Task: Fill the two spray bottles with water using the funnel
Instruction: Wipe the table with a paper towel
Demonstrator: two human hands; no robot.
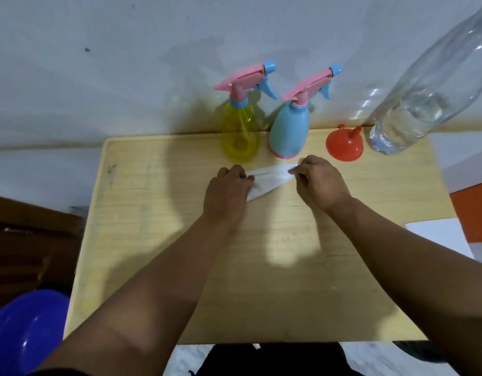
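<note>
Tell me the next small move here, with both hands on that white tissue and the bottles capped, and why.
Probably set the white tissue aside, freeing the left hand and right hand, which both pinch it. Then reach for the translucent yellow spray bottle: its pink trigger head is still on, and the orange plastic funnel lies unused on the wooden table.

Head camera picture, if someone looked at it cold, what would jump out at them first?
Probably the two spray bottles with pink trigger heads at the back of the wooden table: a clear yellow spray bottle on the left and a light blue spray bottle beside it. Right of them an orange funnel sits mouth-down, next to a big clear water bottle. In front, the left hand and right hand both pinch a white tissue.
</note>
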